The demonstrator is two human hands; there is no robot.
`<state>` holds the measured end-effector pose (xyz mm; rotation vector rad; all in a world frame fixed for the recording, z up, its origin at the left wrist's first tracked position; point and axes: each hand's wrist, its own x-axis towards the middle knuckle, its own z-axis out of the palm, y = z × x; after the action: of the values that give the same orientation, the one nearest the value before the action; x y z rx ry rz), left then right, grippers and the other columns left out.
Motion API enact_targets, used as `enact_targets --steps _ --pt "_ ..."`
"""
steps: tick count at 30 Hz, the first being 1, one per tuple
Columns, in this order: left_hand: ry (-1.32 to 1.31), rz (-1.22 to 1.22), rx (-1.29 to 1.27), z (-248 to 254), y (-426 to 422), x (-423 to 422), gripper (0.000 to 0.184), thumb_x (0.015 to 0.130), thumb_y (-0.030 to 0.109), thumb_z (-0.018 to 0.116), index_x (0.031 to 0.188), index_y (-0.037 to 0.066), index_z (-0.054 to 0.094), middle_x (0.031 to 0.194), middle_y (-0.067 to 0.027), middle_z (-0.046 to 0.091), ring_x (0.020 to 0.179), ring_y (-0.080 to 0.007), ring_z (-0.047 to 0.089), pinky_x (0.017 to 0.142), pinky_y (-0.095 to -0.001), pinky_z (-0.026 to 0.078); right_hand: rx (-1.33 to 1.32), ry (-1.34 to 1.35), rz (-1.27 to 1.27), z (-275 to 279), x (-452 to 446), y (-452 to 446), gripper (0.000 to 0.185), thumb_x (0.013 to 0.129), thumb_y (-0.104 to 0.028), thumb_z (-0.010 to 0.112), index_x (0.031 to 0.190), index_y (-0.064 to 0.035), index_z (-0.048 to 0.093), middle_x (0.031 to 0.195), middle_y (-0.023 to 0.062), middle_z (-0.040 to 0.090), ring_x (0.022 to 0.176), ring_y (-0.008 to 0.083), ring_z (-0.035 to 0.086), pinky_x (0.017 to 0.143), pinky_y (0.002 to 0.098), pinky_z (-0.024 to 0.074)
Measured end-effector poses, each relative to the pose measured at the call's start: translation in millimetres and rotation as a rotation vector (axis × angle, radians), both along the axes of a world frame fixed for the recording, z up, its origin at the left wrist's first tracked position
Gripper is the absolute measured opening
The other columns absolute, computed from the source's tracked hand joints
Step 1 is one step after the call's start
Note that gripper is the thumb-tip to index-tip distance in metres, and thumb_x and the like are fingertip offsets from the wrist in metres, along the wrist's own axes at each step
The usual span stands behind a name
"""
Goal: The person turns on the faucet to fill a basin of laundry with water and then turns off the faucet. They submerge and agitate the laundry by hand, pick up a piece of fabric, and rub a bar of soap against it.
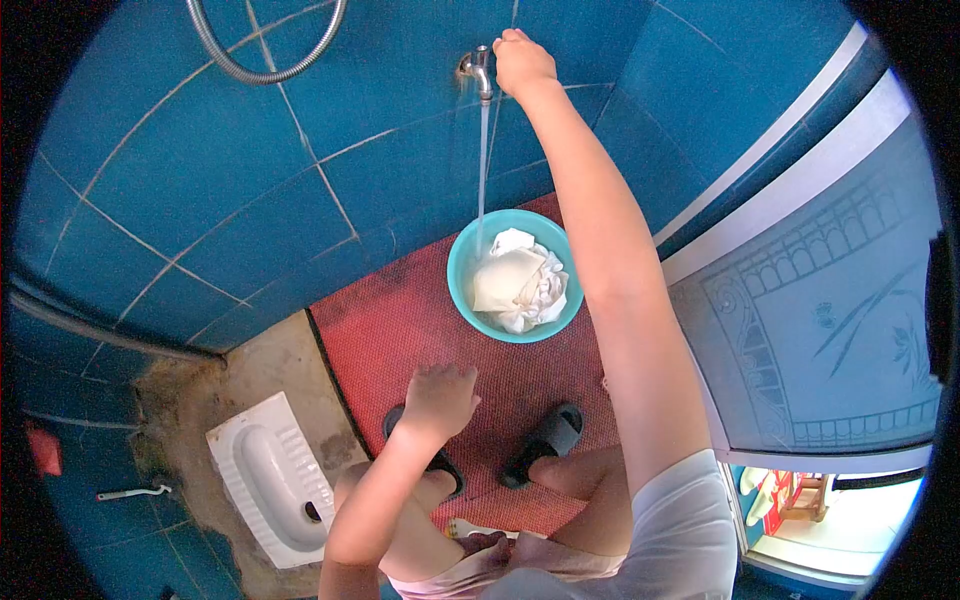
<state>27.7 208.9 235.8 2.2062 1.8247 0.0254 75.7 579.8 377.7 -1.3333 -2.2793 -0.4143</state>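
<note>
Water runs from a metal tap (480,70) on the blue tiled wall down into a turquoise basin (458,285). White cloth (520,283) lies bunched inside the basin, on the red mat. My right hand (524,64) is raised just right of the tap, fingers curled in; whether it holds anything is hidden. Lower down, my left hand (443,400) hangs over the mat, below and left of the basin, with its fingers somewhat blurred, apart and holding nothing.
A squat toilet (275,480) is set in the floor at the lower left. A metal hose (270,75) loops on the wall. Dark slippers (545,445) are on my feet on the red mat (390,310). A patterned door (830,310) stands at the right.
</note>
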Motion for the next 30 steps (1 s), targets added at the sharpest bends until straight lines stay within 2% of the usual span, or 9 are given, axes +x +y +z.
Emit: enact_targets --steps 11,13,23,25,30 --pt "0.015 0.009 0.035 2.5 -0.9 1.3 0.027 0.074 0.029 0.056 0.09 0.007 0.053 0.083 -0.0104 0.058 0.081 -0.0264 0.056 0.075 -0.0409 0.04 -0.069 -0.024 -0.028 1.4 1.5 -0.8 0.031 0.079 -0.007 0.046 0.11 -0.0094 0.051 0.116 0.0048 0.046 0.117 0.0206 0.037 0.09 0.0356 0.0402" --pt "-0.002 0.01 0.026 3.3 -0.6 1.7 0.028 0.075 0.029 0.055 0.091 0.007 0.053 0.083 -0.0108 0.058 0.082 -0.0264 0.056 0.075 -0.0411 0.04 0.011 0.024 -0.003 -3.7 2.2 0.8 0.029 0.08 -0.007 0.045 0.109 -0.0095 0.05 0.117 0.004 0.045 0.118 0.0197 0.036 0.09 0.0354 0.0395" --pt "0.033 0.01 -0.07 7.9 1.7 2.5 0.03 0.076 0.029 0.054 0.094 0.007 0.053 0.086 -0.0108 0.058 0.084 -0.0266 0.056 0.077 -0.0418 0.04 -0.022 -0.008 -0.013 4.0 4.0 -7.8 0.026 0.083 -0.011 0.041 0.107 -0.0094 0.05 0.117 0.0035 0.045 0.117 0.0197 0.037 0.09 0.0353 0.0395" --pt "0.004 0.007 -0.071 6.4 1.8 1.6 0.029 0.076 0.03 0.054 0.094 0.007 0.053 0.086 -0.0109 0.058 0.084 -0.0265 0.056 0.077 -0.0421 0.04 -0.095 -0.002 -0.035 6.7 3.5 -9.9 0.025 0.082 -0.01 0.042 0.107 -0.0093 0.05 0.116 0.0038 0.045 0.117 0.0197 0.038 0.09 0.0352 0.0399" --pt "0.017 0.012 -0.064 8.3 1.7 2.1 0.028 0.076 0.029 0.054 0.094 0.007 0.053 0.087 -0.0106 0.058 0.085 -0.0264 0.056 0.077 -0.0424 0.04 -0.027 0.023 -0.029 1.1 2.0 -3.6 0.027 0.081 -0.008 0.045 0.107 -0.0096 0.051 0.116 0.0037 0.046 0.116 0.0198 0.038 0.09 0.0351 0.04"
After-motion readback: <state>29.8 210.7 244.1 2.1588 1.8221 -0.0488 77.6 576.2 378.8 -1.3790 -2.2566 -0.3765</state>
